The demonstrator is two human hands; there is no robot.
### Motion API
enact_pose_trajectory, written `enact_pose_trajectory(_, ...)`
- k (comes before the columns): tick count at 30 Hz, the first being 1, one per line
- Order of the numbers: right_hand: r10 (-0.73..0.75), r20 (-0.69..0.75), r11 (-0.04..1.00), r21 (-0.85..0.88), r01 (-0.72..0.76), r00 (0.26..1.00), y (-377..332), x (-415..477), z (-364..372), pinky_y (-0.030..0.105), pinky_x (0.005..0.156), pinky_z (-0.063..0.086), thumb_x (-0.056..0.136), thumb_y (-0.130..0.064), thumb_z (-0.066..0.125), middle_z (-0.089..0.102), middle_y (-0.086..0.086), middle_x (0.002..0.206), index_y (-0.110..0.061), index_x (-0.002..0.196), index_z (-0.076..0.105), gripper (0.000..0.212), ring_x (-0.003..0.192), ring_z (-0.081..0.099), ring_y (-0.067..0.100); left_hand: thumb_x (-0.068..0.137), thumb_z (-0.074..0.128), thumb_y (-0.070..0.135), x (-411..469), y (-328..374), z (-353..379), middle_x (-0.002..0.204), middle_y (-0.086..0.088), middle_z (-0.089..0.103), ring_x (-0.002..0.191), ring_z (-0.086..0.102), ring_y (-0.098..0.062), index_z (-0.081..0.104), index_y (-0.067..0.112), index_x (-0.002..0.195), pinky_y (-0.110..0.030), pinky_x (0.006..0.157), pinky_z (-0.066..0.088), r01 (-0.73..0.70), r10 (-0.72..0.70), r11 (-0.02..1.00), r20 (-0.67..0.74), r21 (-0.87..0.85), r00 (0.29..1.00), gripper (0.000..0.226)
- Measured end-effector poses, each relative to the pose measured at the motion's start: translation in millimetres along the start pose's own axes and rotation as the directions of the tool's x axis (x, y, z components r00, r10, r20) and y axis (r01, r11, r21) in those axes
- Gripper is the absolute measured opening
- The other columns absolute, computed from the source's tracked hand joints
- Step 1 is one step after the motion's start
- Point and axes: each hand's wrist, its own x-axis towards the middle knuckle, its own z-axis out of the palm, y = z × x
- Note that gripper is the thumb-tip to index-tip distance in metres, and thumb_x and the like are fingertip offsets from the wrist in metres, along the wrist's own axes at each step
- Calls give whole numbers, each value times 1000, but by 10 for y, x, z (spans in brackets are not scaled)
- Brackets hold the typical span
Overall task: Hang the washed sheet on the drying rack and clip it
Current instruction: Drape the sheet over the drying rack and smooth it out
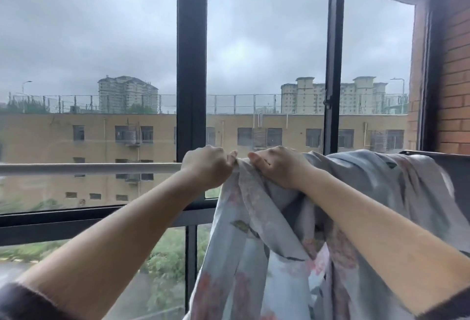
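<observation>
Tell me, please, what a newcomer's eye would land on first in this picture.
At centre, the left hand and right hand grip the floral sheet where it crosses the white rail. The sheet hangs bunched toward lower right. Behind, a dark window frame shows overcast sky and pale buildings.

Flat grey daylight comes through the window; lower edges blur, and the wide lens bends the frame.

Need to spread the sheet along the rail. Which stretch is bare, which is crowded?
Bare: the white rail from the frame's left edge to the left hand. Crowded: rightward from there, where the left hand and right hand grip the sheet, bunched over the rail toward the brick wall.
</observation>
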Motion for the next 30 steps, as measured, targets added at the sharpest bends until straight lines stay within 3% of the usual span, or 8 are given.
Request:
enact_pose_trajectory(5,43,59,984,-174,-33,997,251,-149,-147,44,98,32,100,-49,14,65,8,115,-26,93,60,52,107,57,26,99,24,37,-43,309,-5,80,-9,57,70,47,-25,64,12,88,-31,63,34,-36,32,998,-83,-54,996,48)
enact_pose_trajectory(10,166,3,979,-116,-165,986,898,-527,-210,51,108,26,94,-63,12,59,1,121,-30,110,56,58,118,51,23,89,29,65,-101,598,113,69,8,50,66,48,-15,47,25,78,-34,75,36,-31,27,999,-168,-23,985,45)
enact_pose_trajectory(15,293,-80,924,-234,-304,953,1586,-1050,-189,65,109,-9,79,-82,16,25,-2,154,-39,138,34,75,144,14,23,86,38,54,-184,1030,470,115,-3,51,114,47,-23,50,22,103,-58,110,21,40,-69,993,-289,-107,955,38)
enact_pose_trajectory(17,360,-138,904,-192,-382,923,1855,-1256,-151,68,107,-5,77,-82,30,8,-1,158,-40,143,21,80,146,2,29,84,45,51,-324,1313,661,138,-8,37,139,22,-26,45,20,120,-58,115,5,35,-93,987,-375,-159,923,47)
enact_pose_trajectory(20,528,-201,844,16,-537,825,2133,-1513,-66,69,108,10,68,-84,45,-7,5,159,-36,148,4,102,146,-8,31,78,51,50,-576,1690,910,157,-6,11,147,-4,-25,27,22,139,-51,117,1,39,-194,937,-422,-348,886,71)
enact_pose_trajectory(23,621,-203,775,309,-552,757,2289,-1784,47,58,113,16,66,-76,58,-14,10,159,-31,150,-8,117,146,-7,30,80,63,38,-786,2093,1125,156,2,11,143,17,-26,10,29,146,-48,112,29,73,-411,671,-288,-738,865,85)
enact_pose_trajectory(27,691,-119,632,579,-515,713,2360,-1999,278,47,105,36,64,-70,69,26,11,153,-37,149,-8,119,135,35,33,78,71,39,-881,2507,1342,140,14,35,124,47,-15,3,43,145,-35,99,40,194,-624,101,90,-976,776,96)
enact_pose_trajectory(30,697,-42,504,739,-447,716,2380,-2035,404,33,87,47,76,-52,71,58,7,123,-16,139,33,82,112,57,30,68,76,43,-814,2659,1540,127,4,55,111,57,-16,33,27,138,-43,98,47,229,-595,-167,283,-959,752,84)
